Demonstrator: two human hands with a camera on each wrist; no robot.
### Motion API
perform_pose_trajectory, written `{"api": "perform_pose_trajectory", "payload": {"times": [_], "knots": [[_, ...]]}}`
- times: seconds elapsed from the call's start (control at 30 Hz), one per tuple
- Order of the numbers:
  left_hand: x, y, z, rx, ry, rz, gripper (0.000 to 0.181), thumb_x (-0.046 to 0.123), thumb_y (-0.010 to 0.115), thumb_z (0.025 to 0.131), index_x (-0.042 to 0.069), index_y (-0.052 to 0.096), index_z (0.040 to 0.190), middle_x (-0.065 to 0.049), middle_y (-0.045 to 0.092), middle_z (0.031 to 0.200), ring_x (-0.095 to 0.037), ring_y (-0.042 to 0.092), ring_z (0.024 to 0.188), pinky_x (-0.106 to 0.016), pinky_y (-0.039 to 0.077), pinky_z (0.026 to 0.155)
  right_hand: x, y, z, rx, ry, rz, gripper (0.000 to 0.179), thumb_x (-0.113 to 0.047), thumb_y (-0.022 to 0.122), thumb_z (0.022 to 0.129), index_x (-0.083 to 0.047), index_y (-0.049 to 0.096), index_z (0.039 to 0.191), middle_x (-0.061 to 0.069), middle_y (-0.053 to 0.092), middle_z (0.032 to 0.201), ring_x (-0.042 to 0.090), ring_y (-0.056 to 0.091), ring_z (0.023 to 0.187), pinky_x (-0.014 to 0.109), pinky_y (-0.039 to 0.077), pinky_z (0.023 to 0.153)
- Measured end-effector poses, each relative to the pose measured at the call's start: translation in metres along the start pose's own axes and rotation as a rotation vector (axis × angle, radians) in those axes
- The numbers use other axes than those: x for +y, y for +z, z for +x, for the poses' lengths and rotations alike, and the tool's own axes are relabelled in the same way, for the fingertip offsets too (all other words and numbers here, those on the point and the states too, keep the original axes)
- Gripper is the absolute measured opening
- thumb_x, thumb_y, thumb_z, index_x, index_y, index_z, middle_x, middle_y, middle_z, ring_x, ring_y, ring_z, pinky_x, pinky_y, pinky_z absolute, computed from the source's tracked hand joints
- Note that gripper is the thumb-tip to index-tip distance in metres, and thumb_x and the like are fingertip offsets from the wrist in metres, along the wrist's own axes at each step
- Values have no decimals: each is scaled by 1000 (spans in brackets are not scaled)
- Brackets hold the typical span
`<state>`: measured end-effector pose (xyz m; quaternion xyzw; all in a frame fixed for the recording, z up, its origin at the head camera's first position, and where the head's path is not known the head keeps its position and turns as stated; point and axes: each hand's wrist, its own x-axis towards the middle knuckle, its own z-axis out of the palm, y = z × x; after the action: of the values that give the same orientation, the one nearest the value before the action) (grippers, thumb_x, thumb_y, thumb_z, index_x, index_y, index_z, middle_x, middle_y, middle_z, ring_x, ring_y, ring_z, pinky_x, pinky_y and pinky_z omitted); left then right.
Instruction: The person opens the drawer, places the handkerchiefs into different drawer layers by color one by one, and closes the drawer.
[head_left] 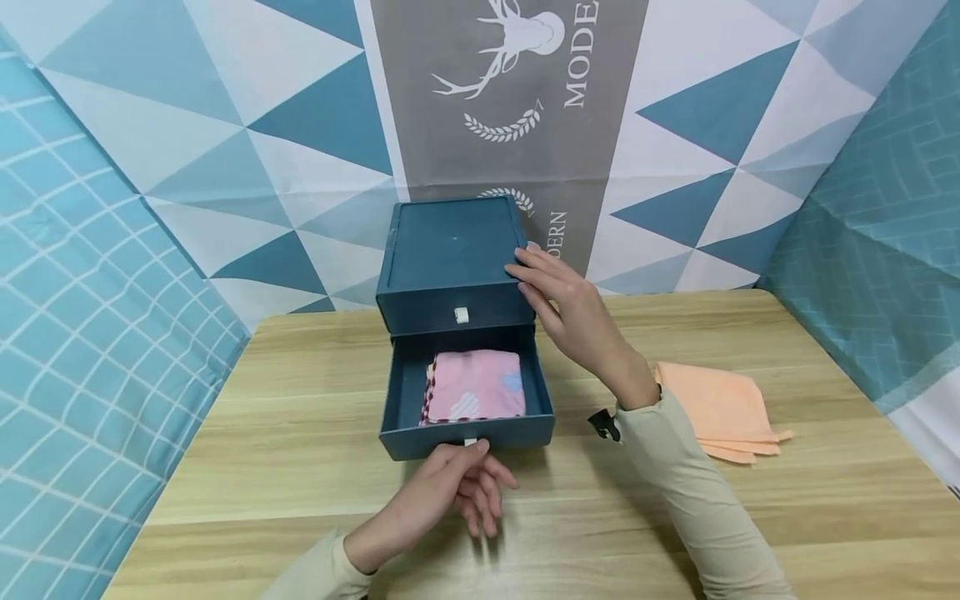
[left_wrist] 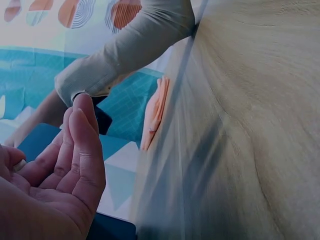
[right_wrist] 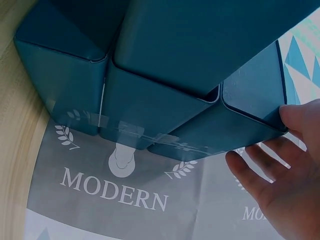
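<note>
Left hand, drawer just beyond thumb

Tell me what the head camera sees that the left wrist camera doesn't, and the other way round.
Only the head view shows the pink folded cloth in the open drawer and the deer print. Only the left wrist view shows the patterned ovals at its upper left. Both show the left hand, the orange cloth, the right sleeve and the wooden table.

- Here's the dark-blue boxy plastic drawer unit, smooth, faintly glossy!
- Folded pink patterned cloth, matt!
- Folded peach cloth, matt too!
- Pale wood-grained tabletop, smooth, lightly shining!
</note>
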<state>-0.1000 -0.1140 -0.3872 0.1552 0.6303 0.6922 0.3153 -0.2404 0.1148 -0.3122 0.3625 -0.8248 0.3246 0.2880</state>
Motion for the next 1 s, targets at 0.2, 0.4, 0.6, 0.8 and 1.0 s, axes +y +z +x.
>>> {"api": "perform_pose_trajectory", "payload": {"times": [0.2,0.4,0.6,0.8,1.0], "knots": [[2,-6,7,17,-5,30,64,44,36,108,-12,64,118,-10,68,80,-16,68,65,-26,55,55,1,-3,-3,16,6,-21,31,-13,56,103,-8,64,133,12,53,146,28,41,142,41,36,115],[1,-16,13,41,9,60,65,44,33,109,-13,63,119,-9,69,80,-17,68,65,-26,56,55,2,-1,-3,19,-3,-7,31,-13,56,103,-8,64,133,12,53,145,24,39,143,40,35,115],[3,-26,20,64,35,108,65,45,32,109,-11,63,121,-12,69,84,-18,69,67,-27,56,57,1,3,-1,15,2,6,31,-13,56,103,-8,64,133,13,53,145,24,38,143,40,35,115],[5,-34,30,86,39,132,66,48,32,108,-9,65,120,-13,70,85,-19,69,68,-28,57,57,1,3,-2,15,9,-1,31,-14,55,103,-8,65,132,13,53,145,22,38,143,40,32,117],[10,-40,42,106,68,124,67,47,33,108,-11,63,121,-14,69,84,-19,70,67,-29,57,57,0,1,-1,10,7,-1,31,-14,55,104,-8,64,133,11,53,146,24,39,143,38,28,119]]}}
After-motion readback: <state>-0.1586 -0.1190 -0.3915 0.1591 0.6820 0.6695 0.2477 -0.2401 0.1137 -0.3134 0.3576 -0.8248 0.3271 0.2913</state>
